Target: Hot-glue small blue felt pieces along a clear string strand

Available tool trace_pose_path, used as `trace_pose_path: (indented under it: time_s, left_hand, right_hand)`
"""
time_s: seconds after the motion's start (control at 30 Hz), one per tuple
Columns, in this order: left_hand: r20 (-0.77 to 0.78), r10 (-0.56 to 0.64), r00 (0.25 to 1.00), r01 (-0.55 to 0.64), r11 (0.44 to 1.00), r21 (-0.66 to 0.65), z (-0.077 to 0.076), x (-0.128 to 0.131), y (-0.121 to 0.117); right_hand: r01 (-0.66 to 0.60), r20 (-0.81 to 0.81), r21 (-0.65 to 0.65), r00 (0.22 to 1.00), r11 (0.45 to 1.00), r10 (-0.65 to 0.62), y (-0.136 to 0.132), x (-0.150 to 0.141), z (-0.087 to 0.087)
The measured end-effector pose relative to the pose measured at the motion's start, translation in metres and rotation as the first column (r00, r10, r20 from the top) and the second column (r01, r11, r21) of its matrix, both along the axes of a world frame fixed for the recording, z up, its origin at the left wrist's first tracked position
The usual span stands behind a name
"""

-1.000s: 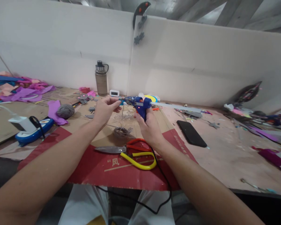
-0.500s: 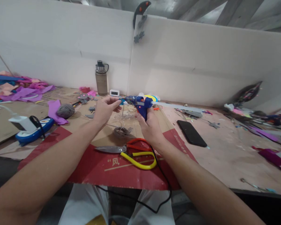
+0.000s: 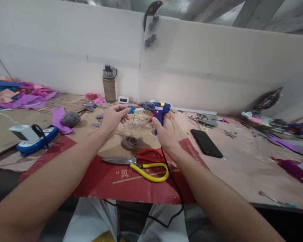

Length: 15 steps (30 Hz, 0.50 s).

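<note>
My left hand point(image 3: 114, 117) pinches a small blue star-shaped piece point(image 3: 132, 109) between thumb and fingers, with a strand of yarn hanging down from it. My right hand point(image 3: 165, 131) is wrapped round the handle of a blue glue gun point(image 3: 158, 109), whose nozzle points left toward the star and stands a little apart from it. A long whitish glue stick point(image 3: 194, 110) juts from the gun's back. Below the hands lies a loose coil of grey-brown yarn point(image 3: 131, 142). Scissors point(image 3: 148, 172) with one red and one yellow handle rest nearer me.
A bottle point(image 3: 109, 85) and small clock point(image 3: 123, 99) stand by the white board. To the left are a grey yarn ball point(image 3: 70, 119), a blue power strip point(image 3: 37, 143) and felt scraps point(image 3: 30, 97). A phone point(image 3: 206, 143) lies right. The gun's black cord point(image 3: 175, 186) drops over the edge.
My right hand has drawn the glue gun to the right and slightly down, so its nozzle has come away from the blue star. The left hand has stayed almost still.
</note>
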<state>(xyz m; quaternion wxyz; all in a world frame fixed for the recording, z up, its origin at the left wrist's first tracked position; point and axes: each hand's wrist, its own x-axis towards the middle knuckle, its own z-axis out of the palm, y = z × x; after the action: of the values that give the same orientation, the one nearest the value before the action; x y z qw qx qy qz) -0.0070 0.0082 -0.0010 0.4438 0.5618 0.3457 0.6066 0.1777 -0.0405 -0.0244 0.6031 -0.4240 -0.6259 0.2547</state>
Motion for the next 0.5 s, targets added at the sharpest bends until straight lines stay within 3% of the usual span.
trace_pose_path:
  time_s: [0.13, 0.2, 0.3, 0.33, 0.4, 0.5]
  left_hand:
    - [0.008, -0.034, 0.999, 0.034, 0.998, -0.054, 0.001, -0.001, -0.001]
    - [0.016, -0.038, 0.999, 0.038, 0.997, -0.064, 0.002, -0.001, -0.002]
    - [0.02, -0.041, 0.999, 0.042, 0.997, -0.07, 0.002, 0.0, -0.002]
    - [0.017, -0.042, 0.999, 0.043, 0.996, -0.072, 0.002, 0.0, -0.002]
    - [0.0, -0.043, 0.999, 0.043, 0.997, -0.069, 0.001, 0.001, -0.002]
    - [-0.049, -0.022, 0.999, 0.021, 0.999, -0.03, 0.0, 0.003, -0.002]
  right_hand:
    - [-0.131, -0.258, -0.347, 0.965, 0.929, 0.04, 0.018, 0.006, -0.002]
    - [-0.093, -0.175, -0.486, 0.985, 0.869, 0.007, 0.028, 0.01, -0.004]
    - [0.074, 0.072, -0.597, 0.997, 0.799, -0.039, 0.039, 0.018, -0.008]
    - [0.131, 0.142, -0.595, 0.988, 0.793, -0.057, 0.04, 0.021, -0.008]
    - [0.264, 0.304, -0.484, 0.945, 0.834, -0.123, 0.039, 0.029, -0.008]
    - [0.44, 0.59, -0.101, 0.749, 0.892, -0.302, 0.029, 0.033, 0.0]
